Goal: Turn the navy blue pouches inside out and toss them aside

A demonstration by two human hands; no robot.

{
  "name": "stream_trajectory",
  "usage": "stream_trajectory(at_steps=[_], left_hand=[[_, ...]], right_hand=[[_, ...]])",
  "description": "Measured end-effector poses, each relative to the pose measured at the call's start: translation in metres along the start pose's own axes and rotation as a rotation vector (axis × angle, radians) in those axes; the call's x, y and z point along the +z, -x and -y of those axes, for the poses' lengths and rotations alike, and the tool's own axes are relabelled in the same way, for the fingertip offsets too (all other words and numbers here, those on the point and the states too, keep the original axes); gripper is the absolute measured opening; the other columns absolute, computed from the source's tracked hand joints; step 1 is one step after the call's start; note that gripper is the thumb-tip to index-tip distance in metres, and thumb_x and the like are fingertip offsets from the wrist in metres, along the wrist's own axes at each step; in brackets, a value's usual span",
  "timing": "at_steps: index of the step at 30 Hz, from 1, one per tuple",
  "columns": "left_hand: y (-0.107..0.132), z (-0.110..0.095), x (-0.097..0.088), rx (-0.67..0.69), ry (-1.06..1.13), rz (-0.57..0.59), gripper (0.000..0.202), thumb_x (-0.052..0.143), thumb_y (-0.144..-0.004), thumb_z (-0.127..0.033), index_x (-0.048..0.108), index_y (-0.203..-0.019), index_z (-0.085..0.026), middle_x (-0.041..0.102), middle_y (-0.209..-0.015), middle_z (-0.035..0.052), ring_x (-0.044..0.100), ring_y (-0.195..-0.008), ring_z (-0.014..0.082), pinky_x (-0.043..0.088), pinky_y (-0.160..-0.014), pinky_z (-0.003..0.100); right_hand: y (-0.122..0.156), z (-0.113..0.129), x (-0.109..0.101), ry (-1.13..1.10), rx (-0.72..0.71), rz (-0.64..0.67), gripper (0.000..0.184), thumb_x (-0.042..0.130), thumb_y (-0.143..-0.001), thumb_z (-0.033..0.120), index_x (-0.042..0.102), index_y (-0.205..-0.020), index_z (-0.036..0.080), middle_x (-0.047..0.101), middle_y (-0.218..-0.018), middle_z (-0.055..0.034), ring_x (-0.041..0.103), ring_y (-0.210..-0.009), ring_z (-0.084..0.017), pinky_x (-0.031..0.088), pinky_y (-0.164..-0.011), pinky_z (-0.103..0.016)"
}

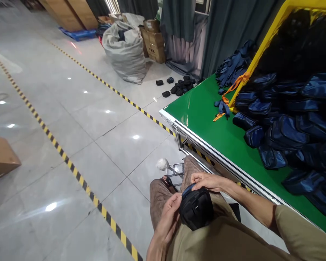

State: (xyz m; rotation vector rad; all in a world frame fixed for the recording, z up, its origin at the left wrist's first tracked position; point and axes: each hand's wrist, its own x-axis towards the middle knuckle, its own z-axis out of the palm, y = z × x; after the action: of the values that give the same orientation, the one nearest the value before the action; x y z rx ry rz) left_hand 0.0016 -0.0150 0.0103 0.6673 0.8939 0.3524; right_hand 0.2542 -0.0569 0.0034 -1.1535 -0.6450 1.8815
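A small black pouch (197,209) with blue along its upper edge rests on my lap. My left hand (168,214) pinches the pouch's left edge, thumb and fingers closed at the blue rim. On the far side, my right hand (205,181) has its fingers closed on the same blue edge near the top. The pouch's underside and most of my left fingers are hidden. To my right, many blue pouches (285,134) lie heaped on a green-topped table (195,105).
A yellow frame (250,70) with an orange strap (236,85) stands on the table. Several black pouches (180,87) lie on the floor near a large grey-white sack (125,52) and cardboard boxes (154,45). Yellow-black tape (78,175) marks the floor; a carton (1,157) sits far left.
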Motion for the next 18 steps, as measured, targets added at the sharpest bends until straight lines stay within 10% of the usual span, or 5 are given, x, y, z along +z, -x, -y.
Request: stream_trajectory(at_steps=[7,10,13,18], left_hand=[[-0.036,-0.017,-0.012,0.288,-0.705,-0.117,0.044,0.087,-0.088,-0.056,0.062,-0.075,-0.022,0.054,-0.066,-0.0028,0.045,-0.061,0.0143,0.032,-0.062,0.026],[-0.047,-0.01,-0.02,0.452,-1.156,-0.16,0.019,0.064,-0.1,-0.042,0.074,-0.095,-0.026,0.073,-0.086,0.0045,0.066,-0.077,0.0243,0.041,-0.072,0.031],[-0.05,0.006,-0.028,0.447,-1.428,-0.101,0.039,0.054,-0.1,-0.032,0.076,-0.132,-0.026,0.083,-0.118,0.0143,0.077,-0.106,0.0341,0.047,-0.079,0.035],[-0.05,0.013,-0.03,0.355,-1.477,-0.14,0.046,0.05,-0.103,-0.022,0.074,-0.142,-0.027,0.086,-0.119,0.0155,0.081,-0.108,0.0332,0.047,-0.084,0.035]], right_hand=[[-0.019,-0.023,-0.012,0.519,-0.165,-0.221,0.017,0.071,-0.084,0.026,0.055,-0.079,0.024,0.043,-0.066,0.009,0.036,-0.066,-0.015,0.026,-0.063,-0.028],[-0.01,-0.028,-0.015,0.696,-0.315,-0.289,0.015,0.062,-0.089,0.018,0.051,-0.08,0.024,0.048,-0.075,0.0056,0.042,-0.073,-0.016,0.026,-0.068,-0.029],[0.003,-0.033,-0.02,0.946,-0.401,-0.262,0.012,0.054,-0.098,0.015,0.054,-0.09,0.025,0.05,-0.08,0.004,0.044,-0.072,-0.017,0.026,-0.069,-0.03],[0.009,-0.034,-0.029,1.195,-0.284,-0.25,0.018,0.059,-0.1,0.016,0.069,-0.112,0.026,0.046,-0.066,0.0047,0.042,-0.06,-0.019,0.023,-0.064,-0.033]])
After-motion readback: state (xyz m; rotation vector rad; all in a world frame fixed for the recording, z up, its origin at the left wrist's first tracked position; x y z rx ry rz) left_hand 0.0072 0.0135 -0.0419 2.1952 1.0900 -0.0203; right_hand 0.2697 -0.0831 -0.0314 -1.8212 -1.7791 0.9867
